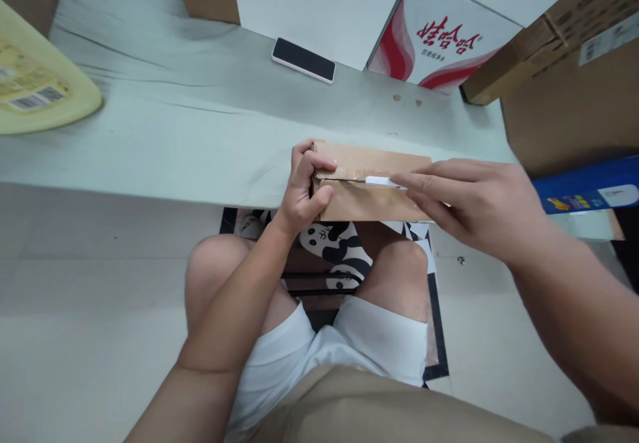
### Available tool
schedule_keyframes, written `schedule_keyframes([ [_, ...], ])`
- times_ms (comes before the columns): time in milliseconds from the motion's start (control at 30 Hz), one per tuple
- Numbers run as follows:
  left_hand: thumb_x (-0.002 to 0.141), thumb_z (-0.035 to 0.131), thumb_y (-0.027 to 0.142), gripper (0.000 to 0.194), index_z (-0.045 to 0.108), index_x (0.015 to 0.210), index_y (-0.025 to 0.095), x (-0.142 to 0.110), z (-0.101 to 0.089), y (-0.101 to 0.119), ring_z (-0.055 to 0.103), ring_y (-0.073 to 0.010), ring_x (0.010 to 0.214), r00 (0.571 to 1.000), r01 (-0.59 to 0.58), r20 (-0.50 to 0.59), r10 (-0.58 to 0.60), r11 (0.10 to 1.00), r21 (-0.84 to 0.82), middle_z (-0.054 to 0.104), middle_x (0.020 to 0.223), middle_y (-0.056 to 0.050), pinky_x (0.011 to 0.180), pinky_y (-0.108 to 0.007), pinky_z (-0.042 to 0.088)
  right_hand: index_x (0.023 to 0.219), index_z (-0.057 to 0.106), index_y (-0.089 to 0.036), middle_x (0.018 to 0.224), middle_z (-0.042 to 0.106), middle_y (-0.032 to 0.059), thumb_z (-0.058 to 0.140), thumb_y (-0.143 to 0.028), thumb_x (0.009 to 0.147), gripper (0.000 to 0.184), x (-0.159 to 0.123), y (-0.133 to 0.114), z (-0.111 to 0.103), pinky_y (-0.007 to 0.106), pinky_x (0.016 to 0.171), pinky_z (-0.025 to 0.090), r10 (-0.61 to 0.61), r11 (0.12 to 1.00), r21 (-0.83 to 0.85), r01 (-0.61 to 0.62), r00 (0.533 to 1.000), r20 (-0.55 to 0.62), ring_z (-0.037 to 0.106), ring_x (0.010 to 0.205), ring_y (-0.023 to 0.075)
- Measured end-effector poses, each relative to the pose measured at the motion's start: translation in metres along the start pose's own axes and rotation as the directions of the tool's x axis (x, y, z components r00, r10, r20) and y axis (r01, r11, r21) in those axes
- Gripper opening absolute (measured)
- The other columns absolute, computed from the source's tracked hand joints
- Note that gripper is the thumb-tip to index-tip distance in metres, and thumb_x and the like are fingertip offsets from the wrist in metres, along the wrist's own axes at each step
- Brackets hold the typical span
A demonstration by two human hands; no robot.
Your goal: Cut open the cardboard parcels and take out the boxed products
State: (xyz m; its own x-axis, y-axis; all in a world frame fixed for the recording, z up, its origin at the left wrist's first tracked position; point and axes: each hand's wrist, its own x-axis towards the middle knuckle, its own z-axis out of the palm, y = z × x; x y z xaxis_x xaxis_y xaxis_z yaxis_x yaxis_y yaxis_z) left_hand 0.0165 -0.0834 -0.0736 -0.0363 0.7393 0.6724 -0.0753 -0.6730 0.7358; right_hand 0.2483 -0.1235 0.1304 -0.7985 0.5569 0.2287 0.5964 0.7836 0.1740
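A small brown cardboard box (372,155) rests at the front edge of the covered table. My left hand (305,187) grips its left end, fingers over the top and thumb on the near side of the seam. In my right hand (462,197), pinched between thumb and fingers, is a white-handled utility knife (379,181). Its thin blade points left along the lengthwise seam of the box. How deep the tip sits in the seam cannot be made out.
A phone (303,60) lies farther back against a white panel. Behind stands a white and red carton (439,37); large cardboard boxes (574,90) and a blue package (589,185) are at right. A yellow bottle (44,77) is at left, and my knees are below the table edge.
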Motion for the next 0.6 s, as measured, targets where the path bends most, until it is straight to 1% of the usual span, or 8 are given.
schedule_keyframes([
  [100, 0.086, 0.064, 0.067, 0.045, 0.067, 0.113, 0.031, 0.001, 0.001, 0.002, 0.052, -0.0335, 0.128, 0.999, 0.033, -0.013, -0.033, 0.999, -0.006, 0.054, 0.126, -0.01, 0.111, -0.053, 0.047, 0.115, 0.078, -0.025, 0.097, 0.082, 0.0023, 0.059, -0.023, 0.102, 0.023, -0.004, 0.008, -0.007, 0.029, 0.059, 0.046, -0.033, 0.997, -0.063, 0.031, 0.999, -0.021, 0.074, 0.08, 0.0163],
  [233, 0.084, 0.065, 0.067, 0.045, 0.068, 0.111, 0.031, 0.003, 0.001, 0.004, 0.051, -0.0336, 0.128, 0.997, 0.077, -0.014, -0.077, 0.997, -0.012, 0.054, 0.122, -0.01, 0.112, -0.054, 0.046, 0.116, 0.078, -0.024, 0.097, 0.081, 0.0026, 0.058, -0.025, 0.103, 0.024, -0.022, 0.021, -0.017, 0.031, 0.06, 0.048, 0.011, 0.997, -0.072, -0.008, 0.999, 0.031, 0.074, 0.079, 0.0172],
  [333, 0.084, 0.064, 0.067, 0.045, 0.067, 0.112, 0.032, 0.003, -0.001, 0.004, 0.05, -0.0335, 0.128, 0.997, 0.076, 0.0, -0.076, 0.997, 0.001, 0.053, 0.122, -0.009, 0.113, -0.054, 0.046, 0.113, 0.078, -0.02, 0.094, 0.081, 0.0041, 0.062, -0.022, 0.1, 0.021, -0.04, 0.032, -0.022, 0.031, 0.056, 0.049, 0.037, 0.996, -0.084, -0.033, 0.999, 0.039, 0.072, 0.074, 0.0172],
  [433, 0.086, 0.062, 0.066, 0.044, 0.065, 0.113, 0.032, 0.003, -0.003, 0.004, 0.051, -0.0329, 0.126, 0.997, 0.074, 0.018, -0.075, 0.997, 0.027, 0.052, 0.122, -0.009, 0.112, -0.054, 0.046, 0.11, 0.079, -0.017, 0.092, 0.08, 0.0058, 0.062, -0.021, 0.1, 0.021, -0.056, 0.042, -0.023, 0.03, 0.054, 0.049, 0.058, 0.995, -0.081, -0.054, 0.997, 0.047, 0.071, 0.073, 0.0172],
  [600, 0.089, 0.06, 0.067, 0.045, 0.063, 0.115, 0.031, 0.004, -0.005, 0.002, 0.051, -0.032, 0.125, 0.999, 0.026, 0.033, -0.028, 0.998, 0.064, 0.052, 0.122, -0.008, 0.111, -0.052, 0.046, 0.111, 0.08, -0.016, 0.09, 0.08, 0.0064, 0.06, -0.023, 0.101, 0.023, -0.067, 0.056, -0.026, 0.027, 0.054, 0.05, 0.073, 0.995, -0.067, -0.069, 0.995, 0.063, 0.071, 0.071, 0.0152],
])
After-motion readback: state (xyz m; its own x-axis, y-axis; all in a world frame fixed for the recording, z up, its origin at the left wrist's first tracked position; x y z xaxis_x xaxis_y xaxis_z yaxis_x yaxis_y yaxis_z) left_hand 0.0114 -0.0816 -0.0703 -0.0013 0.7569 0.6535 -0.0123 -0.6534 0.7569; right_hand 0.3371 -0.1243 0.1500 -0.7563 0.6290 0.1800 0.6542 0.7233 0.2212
